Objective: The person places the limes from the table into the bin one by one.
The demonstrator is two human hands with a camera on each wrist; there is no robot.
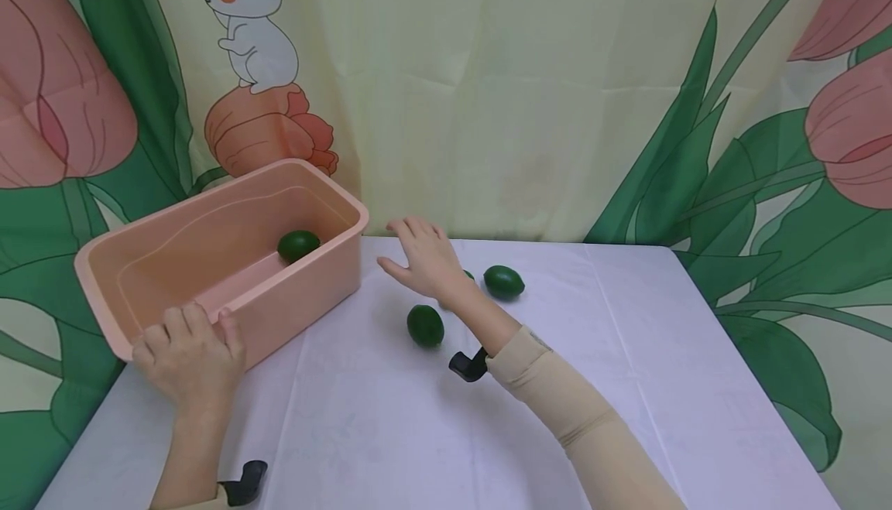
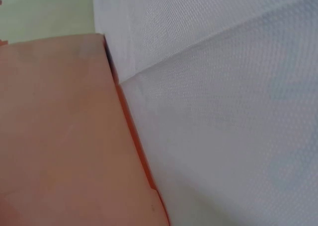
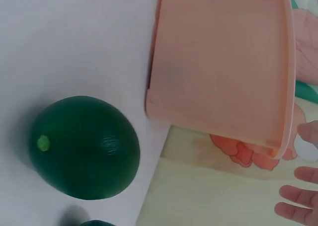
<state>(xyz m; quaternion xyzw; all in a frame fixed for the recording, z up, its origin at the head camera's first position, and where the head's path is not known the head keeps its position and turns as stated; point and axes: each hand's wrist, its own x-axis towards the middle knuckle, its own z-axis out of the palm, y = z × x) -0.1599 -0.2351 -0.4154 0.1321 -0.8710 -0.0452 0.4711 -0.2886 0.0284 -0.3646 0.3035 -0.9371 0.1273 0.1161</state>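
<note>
A pink plastic bin (image 1: 307, 293) stands at the left of the table, with one dark green lime (image 1: 298, 247) on its floor. My left hand (image 1: 191, 351) grips the bin's near rim at the left, fingers bent over the edge. Just right of the bin, my right hand (image 1: 427, 261) is spread above the table and holds nothing. Below its wrist lies a green lime (image 1: 425, 326), seen large in the right wrist view. Another lime (image 1: 504, 282) sits to the right of the forearm, and the right wrist partly hides one more lime (image 1: 469, 275).
A white cloth (image 1: 557, 386) covers the table. Behind it hangs a curtain (image 1: 488, 107) printed with tulips and a white animal, close to the bin's far side. Black wrist mounts (image 1: 468, 366) stick out from both forearms.
</note>
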